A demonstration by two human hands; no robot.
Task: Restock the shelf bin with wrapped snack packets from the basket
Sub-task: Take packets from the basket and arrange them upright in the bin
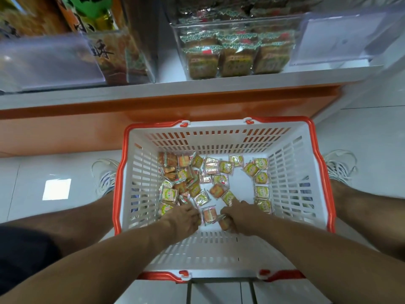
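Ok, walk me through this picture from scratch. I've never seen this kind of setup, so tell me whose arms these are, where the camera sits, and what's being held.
No machine here: a person wears one wide-angle camera on the head, looking forward and down, so the two bare arms are their own. Both hands reach into a white basket with an orange rim, standing on the tiled floor between their feet. Small wrapped snack packets lie scattered on its bottom. The left hand curls its fingers into the packets at the near left. The right hand has its grip closed on a packet. Above, on the white shelf, stands the clear shelf bin, already partly filled with the same kind of snacks.
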